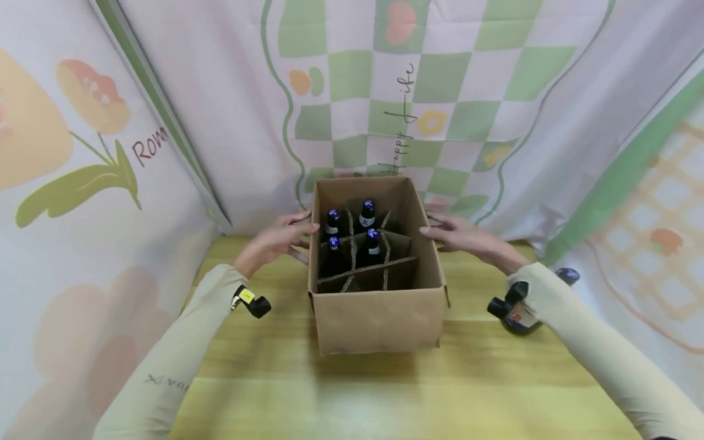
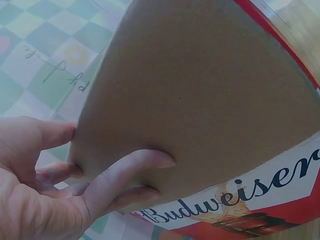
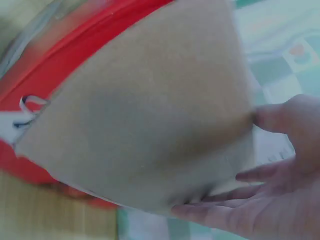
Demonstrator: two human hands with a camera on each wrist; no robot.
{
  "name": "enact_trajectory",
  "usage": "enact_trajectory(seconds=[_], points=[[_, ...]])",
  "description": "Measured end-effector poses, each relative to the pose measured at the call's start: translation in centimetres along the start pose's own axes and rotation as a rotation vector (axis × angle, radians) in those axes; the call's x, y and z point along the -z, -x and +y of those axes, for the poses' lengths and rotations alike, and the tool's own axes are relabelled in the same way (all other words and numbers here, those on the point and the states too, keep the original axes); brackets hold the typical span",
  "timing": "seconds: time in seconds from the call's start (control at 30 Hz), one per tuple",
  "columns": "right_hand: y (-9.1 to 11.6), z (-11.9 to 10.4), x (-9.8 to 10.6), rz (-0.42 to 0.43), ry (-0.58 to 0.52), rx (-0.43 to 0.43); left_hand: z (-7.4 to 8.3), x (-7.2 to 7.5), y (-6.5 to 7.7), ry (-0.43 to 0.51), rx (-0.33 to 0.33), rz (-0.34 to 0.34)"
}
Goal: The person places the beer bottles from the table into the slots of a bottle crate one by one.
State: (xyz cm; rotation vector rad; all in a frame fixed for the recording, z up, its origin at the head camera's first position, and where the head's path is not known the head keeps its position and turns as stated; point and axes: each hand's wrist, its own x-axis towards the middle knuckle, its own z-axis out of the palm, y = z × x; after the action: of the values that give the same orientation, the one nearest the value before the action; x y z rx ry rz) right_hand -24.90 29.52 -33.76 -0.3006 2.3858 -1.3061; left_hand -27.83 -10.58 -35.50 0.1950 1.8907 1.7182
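A brown cardboard box (image 1: pixel 379 321) with its top open sits at the middle of the head view, flaps folded outward and down. Cardboard dividers (image 1: pixel 398 269) split its inside into compartments. Several dark beer bottles (image 1: pixel 367 215) with blue caps stand in the left and middle ones. At the box's left side my left hand (image 1: pixel 275 241) touches the flap (image 2: pixel 180 95), fingers spread over its edge and face. My right hand (image 1: pixel 467 237) touches the opposite flap (image 3: pixel 145 105), thumb and fingertips at its edge. Red Budweiser print (image 2: pixel 240 197) shows below the left flap.
Another dark bottle (image 1: pixel 519 318) stands on the wooden table (image 1: pixel 264 366) at the right, partly hidden by my right sleeve and wrist camera. A patterned curtain (image 1: pixel 385 91) hangs close behind the box, with more cloth along both sides.
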Motion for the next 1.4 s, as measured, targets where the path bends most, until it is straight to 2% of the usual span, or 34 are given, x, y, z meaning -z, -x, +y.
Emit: enact_trajectory(seconds=[0.07,0.23,0.37,0.5,0.63,0.9,1.0,1.1,1.13,1.2,1.33,1.4], points=[[0.8,0.5,1.0,0.027,-0.02,0.005,0.1,0.2,-0.1,0.008,-0.002,-0.002],[2.7,2.5,2.4,0.19,0.021,0.044,0.0,0.5,-0.1,0.025,0.006,0.009],[4.5,4.0,2.8,0.325,0.158,0.064,-0.2,0.5,-0.2,0.027,0.01,0.009],[6.6,5.4,3.7,0.5,0.322,0.063,-0.4,0.2,-0.3,0.025,0.014,0.001],[8.5,6.9,4.3,0.599,0.37,0.06,-0.4,0.2,-0.1,0.015,0.015,0.001],[10.6,9.1,4.7,0.594,0.364,-0.062,-0.6,0.6,0.3,0.003,-0.002,-0.012],[11.1,9.9,5.0,0.608,0.431,-0.036,-0.5,0.6,0.4,-0.001,-0.003,-0.015],[11.7,10.9,5.5,0.612,0.529,0.031,-0.4,0.6,0.4,-0.006,-0.003,-0.016],[11.9,11.2,5.7,0.598,0.572,0.045,-0.3,0.6,0.4,-0.008,-0.003,-0.017],[12.3,11.8,6.1,0.537,0.624,0.02,-0.3,0.5,0.3,-0.013,-0.007,-0.021],[13.0,12.6,6.7,0.395,0.669,-0.113,-0.2,0.4,0.1,-0.02,-0.02,-0.029],[13.0,12.8,6.7,0.373,0.657,-0.155,-0.1,0.4,0.1,-0.023,-0.022,-0.027]])
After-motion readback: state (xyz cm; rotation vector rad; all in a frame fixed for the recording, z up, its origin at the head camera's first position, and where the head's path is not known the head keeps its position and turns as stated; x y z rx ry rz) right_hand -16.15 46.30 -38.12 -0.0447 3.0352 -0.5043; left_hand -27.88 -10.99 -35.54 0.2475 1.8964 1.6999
